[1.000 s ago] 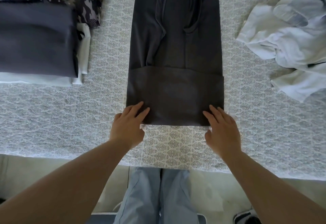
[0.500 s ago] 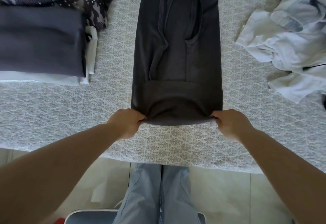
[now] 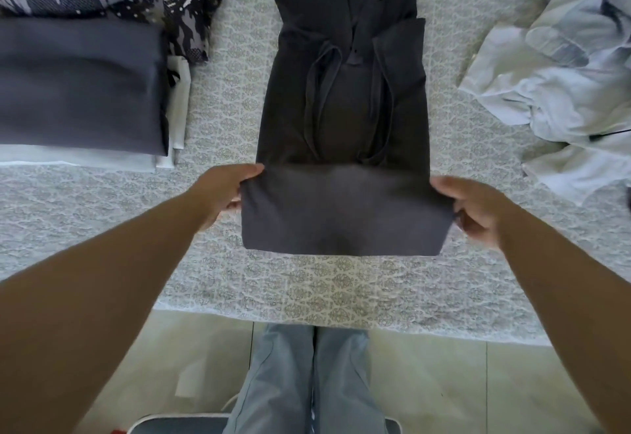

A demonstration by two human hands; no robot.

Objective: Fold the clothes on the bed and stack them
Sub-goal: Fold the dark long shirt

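Both hands have lifted the dark garment's folded hem | left hand, right hand pinch its corners | garment's length runs straight ahead of them.

Bed: open lanes either side of dark garment at centre. Left edge: folded stack. Right edge: crumpled pale clothes. Near edge bare.

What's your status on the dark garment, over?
Both hands gripping: left hand, right hand, one each side of the folded lower section. Dark garment mid-fold on the bed. Nothing blocking.
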